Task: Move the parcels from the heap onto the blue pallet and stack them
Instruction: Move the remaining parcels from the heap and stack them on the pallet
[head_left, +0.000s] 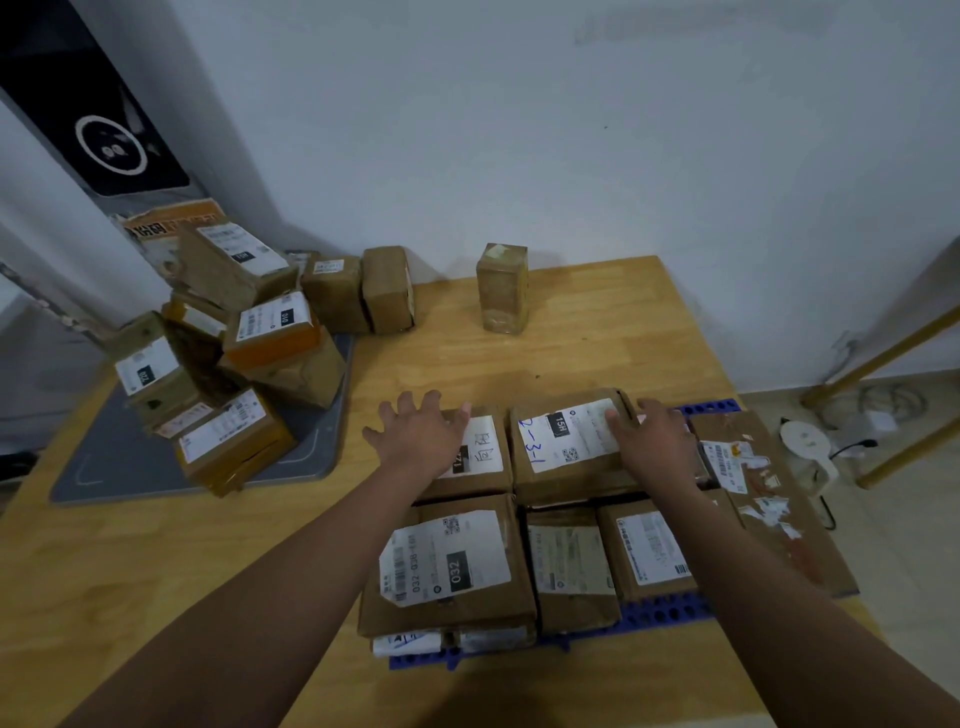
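The parcel marked "15H" (566, 441) is seemingly being settled on the blue pallet (660, 616), at five o'clock on the worktop (156, 571). The right hand (657, 441) is lying flat on it with fingers straight. The left hand (421, 434) is being held spread over the neighbouring parcel (485, 452). Edges are best being squared flush against the neighbours. "2-3-1" in blue ink is showing, and "032" on the front parcel (452, 561). The heap (234, 358) is lying at ten o'clock.

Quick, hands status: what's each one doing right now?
Left hand: open, fingers spread, over the back-left parcel.
Right hand: open, flat on the 15H parcel, holding nothing.
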